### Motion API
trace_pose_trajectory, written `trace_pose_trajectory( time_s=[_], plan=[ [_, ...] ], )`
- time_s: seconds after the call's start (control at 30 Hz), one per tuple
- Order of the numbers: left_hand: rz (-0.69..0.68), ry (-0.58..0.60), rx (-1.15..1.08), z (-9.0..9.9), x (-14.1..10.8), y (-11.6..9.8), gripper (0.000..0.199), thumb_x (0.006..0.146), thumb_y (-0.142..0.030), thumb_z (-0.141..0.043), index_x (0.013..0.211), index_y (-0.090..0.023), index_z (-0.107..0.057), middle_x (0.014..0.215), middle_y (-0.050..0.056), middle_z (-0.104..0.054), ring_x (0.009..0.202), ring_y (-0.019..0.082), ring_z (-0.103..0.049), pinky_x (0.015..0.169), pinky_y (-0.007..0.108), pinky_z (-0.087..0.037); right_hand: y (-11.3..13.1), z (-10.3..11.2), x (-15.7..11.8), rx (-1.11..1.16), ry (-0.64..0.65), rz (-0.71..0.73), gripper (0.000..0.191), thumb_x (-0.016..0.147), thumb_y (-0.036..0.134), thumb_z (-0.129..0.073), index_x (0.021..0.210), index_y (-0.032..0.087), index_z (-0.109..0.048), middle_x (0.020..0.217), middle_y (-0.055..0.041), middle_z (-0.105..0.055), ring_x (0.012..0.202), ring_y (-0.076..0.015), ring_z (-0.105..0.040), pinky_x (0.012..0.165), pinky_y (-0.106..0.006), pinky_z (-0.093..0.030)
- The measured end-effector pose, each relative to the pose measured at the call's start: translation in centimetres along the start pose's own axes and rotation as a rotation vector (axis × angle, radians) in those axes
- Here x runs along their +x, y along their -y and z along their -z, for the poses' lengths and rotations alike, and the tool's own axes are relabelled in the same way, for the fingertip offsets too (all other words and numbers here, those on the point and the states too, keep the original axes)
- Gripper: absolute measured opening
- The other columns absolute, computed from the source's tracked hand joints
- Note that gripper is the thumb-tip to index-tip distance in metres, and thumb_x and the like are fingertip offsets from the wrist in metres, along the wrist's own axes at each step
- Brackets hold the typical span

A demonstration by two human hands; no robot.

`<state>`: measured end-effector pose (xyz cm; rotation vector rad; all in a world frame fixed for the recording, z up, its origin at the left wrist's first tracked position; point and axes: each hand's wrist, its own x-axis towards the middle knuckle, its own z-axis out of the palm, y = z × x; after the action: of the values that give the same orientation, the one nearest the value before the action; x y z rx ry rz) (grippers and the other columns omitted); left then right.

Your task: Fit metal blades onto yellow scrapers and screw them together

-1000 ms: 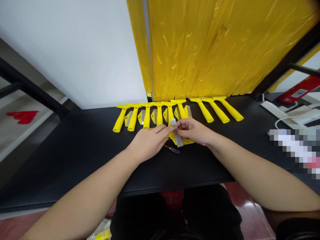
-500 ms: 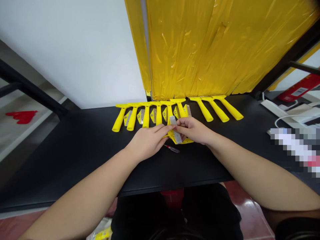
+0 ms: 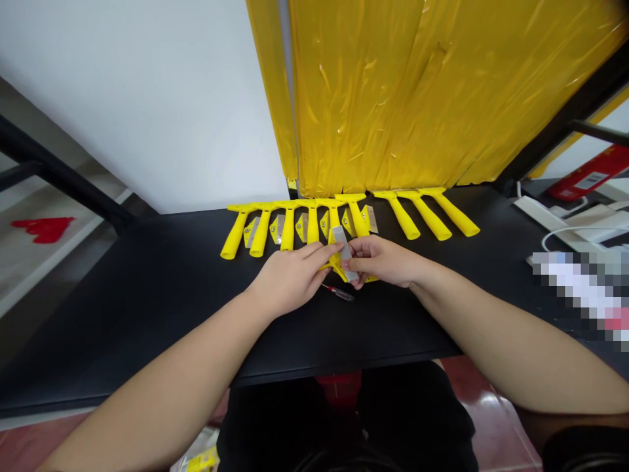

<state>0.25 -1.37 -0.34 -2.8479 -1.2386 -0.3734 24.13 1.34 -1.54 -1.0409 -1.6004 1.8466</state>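
Flat silver metal blade [image 3: 345, 253] points away from the body, nearest the right hand [image 3: 381, 261], whose fingers pinch it shut. Left hand [image 3: 289, 275] sits just beside it, its grip unclear.

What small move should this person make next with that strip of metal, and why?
Probably press the metal blade flat onto the yellow scraper head. It sits tilted across the head, pinched by the right hand while the left hand holds the head, and a small screwdriver lies just below.
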Motion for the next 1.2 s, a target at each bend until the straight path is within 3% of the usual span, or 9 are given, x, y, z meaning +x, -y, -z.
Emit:
trace_pose_trajectory(
  time_s=[0.33,0.53,0.63,0.73,0.8,0.9,1.2],
  plan=[
    [0.024,0.032,-0.031,0.0,0.0,-0.4,0.059,0.107,-0.029,-0.049,0.165,-0.023,-0.039,0.136,0.010,-0.073,0.103,0.023,-0.076,0.083,0.036,-0.062,-0.1,-0.1,0.0,-0.080,0.038,0.066,0.022,0.086,0.032,-0.083,0.085,0.019,-0.065,0.071,0.0021,-0.072,0.057,-0.0106,-0.066,0.059,-0.025,-0.059],
    [0.040,0.070,0.005,0.0,0.1,-0.3,0.059,0.109,-0.031,-0.046,0.167,-0.023,-0.037,0.141,0.010,-0.071,0.104,0.024,-0.077,0.083,0.037,-0.062,-0.1,0.0,0.2,-0.116,0.031,0.052,0.027,0.084,0.040,-0.084,0.085,0.019,-0.066,0.069,0.0017,-0.070,0.056,-0.0115,-0.064,0.054,-0.025,-0.055],
    [0.049,0.065,0.021,0.2,0.1,-0.1,0.060,0.109,-0.030,-0.047,0.167,-0.024,-0.036,0.139,0.010,-0.072,0.102,0.023,-0.077,0.083,0.036,-0.062,0.5,0.6,-0.3,-0.268,-0.037,0.079,0.030,0.089,0.048,-0.078,0.086,0.020,-0.069,0.071,0.0001,-0.070,0.057,-0.0124,-0.061,0.050,-0.026,-0.048],
    [0.060,0.057,0.052,0.3,0.0,0.3,0.060,0.108,-0.031,-0.048,0.167,-0.025,-0.037,0.139,0.010,-0.073,0.097,0.022,-0.077,0.079,0.034,-0.061,1.3,1.9,-1.3,-0.573,-0.146,0.201,0.025,0.095,0.045,-0.071,0.091,0.021,-0.074,0.079,-0.0025,-0.073,0.066,-0.0153,-0.062,0.060,-0.030,-0.048],
    [0.055,0.058,0.061,0.3,0.0,0.6,0.058,0.108,-0.032,-0.048,0.165,-0.024,-0.040,0.141,0.010,-0.072,0.096,0.023,-0.077,0.078,0.034,-0.061,1.6,2.7,-1.8,-0.802,-0.097,0.267,0.016,0.089,0.037,-0.078,0.096,0.023,-0.077,0.090,-0.0037,-0.076,0.081,-0.0201,-0.067,0.071,-0.033,-0.050],
    [0.040,0.060,0.051,0.2,0.0,0.9,0.058,0.108,-0.031,-0.049,0.164,-0.023,-0.042,0.141,0.011,-0.072,0.094,0.023,-0.077,0.076,0.034,-0.060,1.4,3.3,-2.0,-0.981,0.043,0.262,0.025,0.076,0.025,-0.088,0.099,0.026,-0.080,0.103,-0.0045,-0.077,0.095,-0.0251,-0.069,0.083,-0.037,-0.051],
    [0.049,0.075,-0.028,0.4,0.0,1.0,0.055,0.106,-0.029,-0.053,0.159,-0.026,-0.043,0.144,0.009,-0.071,0.097,0.025,-0.079,0.080,0.038,-0.061,1.2,2.1,-1.6,-1.148,-0.018,0.220,0.019,0.076,0.010,-0.075,0.091,0.022,-0.078,0.088,-0.0048,-0.075,0.074,-0.0208,-0.066,0.068,-0.034,-0.047]
  ],
)
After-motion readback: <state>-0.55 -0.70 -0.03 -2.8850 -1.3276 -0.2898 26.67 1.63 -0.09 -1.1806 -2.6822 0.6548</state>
